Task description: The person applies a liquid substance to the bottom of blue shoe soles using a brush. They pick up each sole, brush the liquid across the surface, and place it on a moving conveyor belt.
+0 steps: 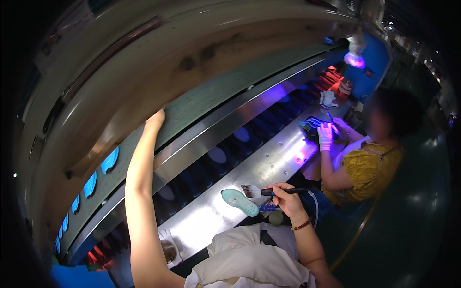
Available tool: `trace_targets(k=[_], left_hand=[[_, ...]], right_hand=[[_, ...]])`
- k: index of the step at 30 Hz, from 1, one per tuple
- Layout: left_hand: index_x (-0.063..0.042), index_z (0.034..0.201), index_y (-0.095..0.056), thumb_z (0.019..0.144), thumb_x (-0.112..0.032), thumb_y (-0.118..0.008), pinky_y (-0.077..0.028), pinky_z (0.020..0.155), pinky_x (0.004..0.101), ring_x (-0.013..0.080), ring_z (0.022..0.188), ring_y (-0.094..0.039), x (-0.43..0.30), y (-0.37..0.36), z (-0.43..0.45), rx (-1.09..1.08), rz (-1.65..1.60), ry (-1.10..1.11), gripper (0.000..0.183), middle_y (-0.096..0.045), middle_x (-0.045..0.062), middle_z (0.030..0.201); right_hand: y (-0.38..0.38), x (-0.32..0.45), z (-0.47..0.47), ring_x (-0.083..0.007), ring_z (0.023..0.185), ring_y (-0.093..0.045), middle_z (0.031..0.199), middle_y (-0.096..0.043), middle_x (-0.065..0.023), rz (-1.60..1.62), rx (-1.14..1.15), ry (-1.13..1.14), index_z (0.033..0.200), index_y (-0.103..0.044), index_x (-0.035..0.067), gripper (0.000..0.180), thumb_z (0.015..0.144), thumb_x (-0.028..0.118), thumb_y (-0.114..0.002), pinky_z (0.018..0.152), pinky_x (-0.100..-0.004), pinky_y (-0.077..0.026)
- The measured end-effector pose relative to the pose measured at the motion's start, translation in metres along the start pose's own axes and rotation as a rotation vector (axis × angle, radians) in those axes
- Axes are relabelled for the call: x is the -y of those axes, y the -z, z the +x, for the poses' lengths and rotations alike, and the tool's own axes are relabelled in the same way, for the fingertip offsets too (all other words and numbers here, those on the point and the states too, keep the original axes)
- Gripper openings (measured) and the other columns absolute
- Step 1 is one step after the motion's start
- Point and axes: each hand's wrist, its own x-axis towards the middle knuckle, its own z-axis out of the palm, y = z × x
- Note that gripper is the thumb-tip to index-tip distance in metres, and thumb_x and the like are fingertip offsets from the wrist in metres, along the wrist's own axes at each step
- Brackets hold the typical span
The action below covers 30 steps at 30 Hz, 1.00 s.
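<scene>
My left arm stretches over the metal rail, and my left hand [157,117] reaches under the machine's overhanging cover at the green conveyor belt [201,97]. Its fingers are hidden there, so what they touch cannot be seen. In my right hand [288,201] is a black-handled brush [268,192], its dark bristles pointing left. Just below and left of the bristles, a teal shoe sole [239,202] lies on the shiny steel ledge [201,223]. The bristles appear close to the sole's upper edge; contact is unclear.
Several blue soles [110,161] lie on the belt at left. A white container [169,248] with brown contents sits by my left elbow. At right, a co-worker [363,169] in white gloves handles a shoe upper [313,124] under purple light. A pale hose [315,207] hangs beside my right wrist.
</scene>
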Motion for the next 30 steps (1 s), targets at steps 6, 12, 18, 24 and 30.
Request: trace_targets(k=[6,12,18,24,30], left_hand=[[-0.002,0.105,-0.056,0.079,-0.027,-0.062,-0.043,0.084,0.0411,0.0357,0.098,-0.055,-0.086,0.009,0.019,0.106,-0.139,-0.364,0.037,-0.058,0.024,0.101],[-0.001,0.091,-0.057,0.079,-0.034,-0.060,-0.048,0.069,0.0435,0.0377,0.078,-0.059,-0.093,0.058,-0.014,0.109,-0.160,-0.464,0.035,-0.061,0.022,0.081],[-0.003,0.082,-0.053,0.075,-0.036,-0.063,-0.046,0.070,0.0368,0.0291,0.082,-0.057,-0.046,0.131,-0.096,0.214,-0.329,-0.272,0.035,-0.057,0.014,0.086],[-0.003,0.088,-0.048,0.081,-0.010,-0.053,-0.039,0.085,0.0297,0.0186,0.092,-0.050,-0.006,0.151,-0.227,-0.693,-1.532,0.466,0.011,-0.051,0.010,0.099],[0.005,0.118,-0.040,0.072,-0.006,-0.061,-0.044,0.092,0.0361,0.0230,0.103,-0.055,0.020,0.145,-0.304,0.404,-2.284,0.685,0.052,-0.054,0.015,0.112]], right_hand=[[0.008,0.010,-0.002,-0.0089,0.055,-0.052,0.093,-0.062,-0.0166,0.047,0.023,0.001,0.092,-0.060,-0.002,0.014,0.086,0.009,-0.053,0.051,-0.0185,-0.043],[0.001,0.010,0.011,-0.0081,0.063,-0.053,0.091,-0.062,-0.0090,0.004,0.108,-0.030,0.099,-0.058,-0.002,0.020,0.085,0.012,-0.055,0.057,-0.0183,-0.042],[-0.018,0.004,0.034,-0.0141,0.078,-0.057,0.106,-0.058,-0.0149,0.026,0.094,0.029,0.105,-0.055,-0.002,0.026,0.079,-0.002,-0.057,0.068,-0.0219,-0.045],[-0.041,-0.003,0.061,-0.0190,0.092,-0.058,0.107,-0.058,-0.0144,0.177,0.171,0.093,0.102,-0.057,0.001,0.024,0.078,-0.004,-0.056,0.075,-0.0251,-0.049],[-0.078,0.002,0.058,-0.0226,0.099,-0.056,0.105,-0.058,-0.0165,0.223,0.319,0.123,0.100,-0.057,0.000,0.022,0.078,-0.003,-0.054,0.085,-0.0319,-0.047]])
